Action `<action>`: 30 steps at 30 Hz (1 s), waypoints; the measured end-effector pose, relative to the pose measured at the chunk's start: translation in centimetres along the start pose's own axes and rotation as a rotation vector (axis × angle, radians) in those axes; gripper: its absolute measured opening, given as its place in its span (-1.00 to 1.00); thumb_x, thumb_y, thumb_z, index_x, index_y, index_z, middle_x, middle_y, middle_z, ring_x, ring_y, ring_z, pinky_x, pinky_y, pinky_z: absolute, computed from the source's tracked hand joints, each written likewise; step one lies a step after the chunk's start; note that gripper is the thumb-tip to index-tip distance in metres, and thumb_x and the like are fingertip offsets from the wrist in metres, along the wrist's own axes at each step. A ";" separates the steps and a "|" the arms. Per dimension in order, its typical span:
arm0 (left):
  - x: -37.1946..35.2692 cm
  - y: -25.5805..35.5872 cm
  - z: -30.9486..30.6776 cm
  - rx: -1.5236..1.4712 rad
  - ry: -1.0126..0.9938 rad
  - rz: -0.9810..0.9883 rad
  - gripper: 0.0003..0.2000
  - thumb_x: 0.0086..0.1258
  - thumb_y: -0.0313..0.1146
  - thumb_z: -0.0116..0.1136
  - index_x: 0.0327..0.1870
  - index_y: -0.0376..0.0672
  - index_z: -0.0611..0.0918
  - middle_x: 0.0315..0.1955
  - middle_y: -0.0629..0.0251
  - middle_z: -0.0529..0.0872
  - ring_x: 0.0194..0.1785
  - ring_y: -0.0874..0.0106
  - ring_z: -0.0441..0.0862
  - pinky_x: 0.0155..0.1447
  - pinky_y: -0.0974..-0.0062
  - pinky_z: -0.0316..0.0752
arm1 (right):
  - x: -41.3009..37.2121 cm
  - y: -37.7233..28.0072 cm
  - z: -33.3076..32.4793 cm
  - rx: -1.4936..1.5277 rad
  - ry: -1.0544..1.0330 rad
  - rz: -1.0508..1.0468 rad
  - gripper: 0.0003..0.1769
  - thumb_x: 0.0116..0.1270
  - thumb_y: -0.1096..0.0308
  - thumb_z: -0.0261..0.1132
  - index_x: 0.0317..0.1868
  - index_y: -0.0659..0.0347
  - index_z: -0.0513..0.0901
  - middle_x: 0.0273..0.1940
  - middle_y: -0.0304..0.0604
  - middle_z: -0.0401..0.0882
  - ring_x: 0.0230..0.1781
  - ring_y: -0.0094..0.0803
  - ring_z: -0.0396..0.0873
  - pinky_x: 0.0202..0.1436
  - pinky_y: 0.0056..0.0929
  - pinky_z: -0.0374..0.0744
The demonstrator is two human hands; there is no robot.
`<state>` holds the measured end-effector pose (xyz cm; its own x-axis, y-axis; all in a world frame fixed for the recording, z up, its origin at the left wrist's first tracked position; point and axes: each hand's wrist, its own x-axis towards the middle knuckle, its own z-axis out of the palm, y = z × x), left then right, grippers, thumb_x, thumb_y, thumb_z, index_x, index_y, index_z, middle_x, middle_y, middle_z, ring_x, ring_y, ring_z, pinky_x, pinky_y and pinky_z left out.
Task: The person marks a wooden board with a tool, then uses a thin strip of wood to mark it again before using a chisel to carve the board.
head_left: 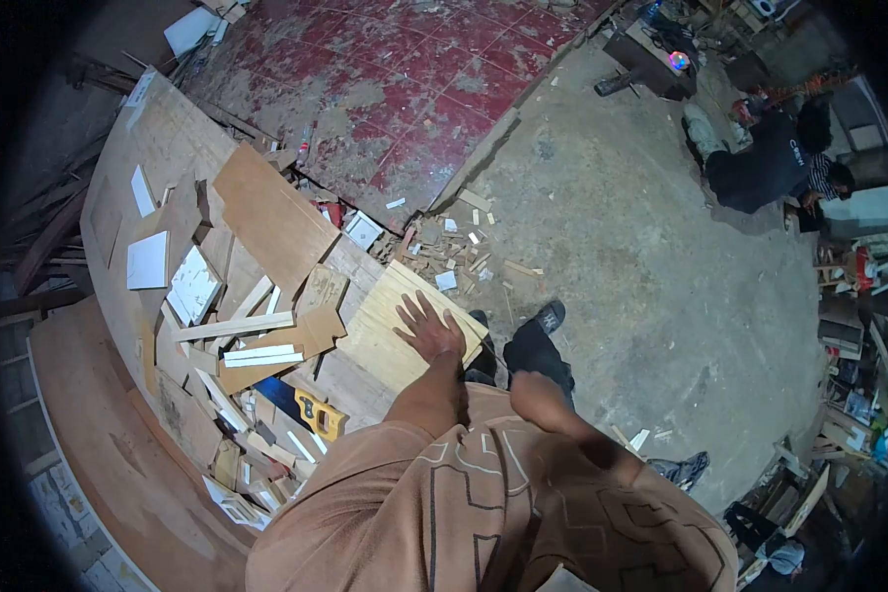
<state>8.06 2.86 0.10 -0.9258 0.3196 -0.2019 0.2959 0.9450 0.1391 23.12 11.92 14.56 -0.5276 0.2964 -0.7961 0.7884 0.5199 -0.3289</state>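
Note:
My left hand lies flat with spread fingers on a pale wooden board at the near edge of the workbench. My right forearm reaches down beside the board's right end. The fingers of my right hand do not show clearly, so what they hold, if anything, is hidden. A handsaw with a yellow handle and a dark blue blade rests on the bench, left of my left arm.
Wood strips, white panels and a large brown sheet clutter the workbench. Offcuts litter the concrete floor. Red tiles lie beyond. Another person is at the far right, near piled materials.

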 end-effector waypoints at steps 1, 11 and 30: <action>0.0 0.1 0.0 -0.004 0.002 -0.001 -0.30 0.43 -0.06 -0.16 0.54 -0.08 0.00 0.55 0.10 -0.17 0.59 0.05 -0.31 0.50 -0.21 -0.36 | -0.5 -0.2 -0.6 -0.004 0.002 0.000 -0.69 0.28 0.40 0.04 -0.15 0.41 0.65 -0.17 0.29 0.65 -0.13 0.16 0.66 -0.04 0.01 0.61; 0.3 0.0 -0.3 -0.013 -0.005 -0.011 -0.31 0.42 -0.09 -0.13 0.54 -0.07 0.01 0.55 0.11 -0.17 0.59 0.05 -0.30 0.51 -0.20 -0.37 | 9.7 -1.6 3.9 0.035 0.082 -0.038 -0.70 0.25 0.37 0.07 -0.22 0.36 0.69 -0.18 0.26 0.66 -0.13 0.11 0.67 -0.08 0.03 0.61; 0.1 0.0 0.0 0.006 -0.047 0.000 -0.30 0.44 -0.09 -0.16 0.55 -0.07 -0.04 0.55 0.10 -0.21 0.59 0.03 -0.31 0.49 -0.24 -0.37 | -0.6 1.3 -0.2 -0.058 -0.066 -0.054 -0.72 0.23 0.40 0.09 -0.22 0.37 0.68 -0.14 0.28 0.65 -0.09 0.13 0.65 -0.07 -0.01 0.61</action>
<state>7.95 2.91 0.06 -0.9139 0.3222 -0.2469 0.2974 0.9454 0.1331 24.42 12.58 14.67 -0.5455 0.2144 -0.8102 0.7385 0.5800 -0.3437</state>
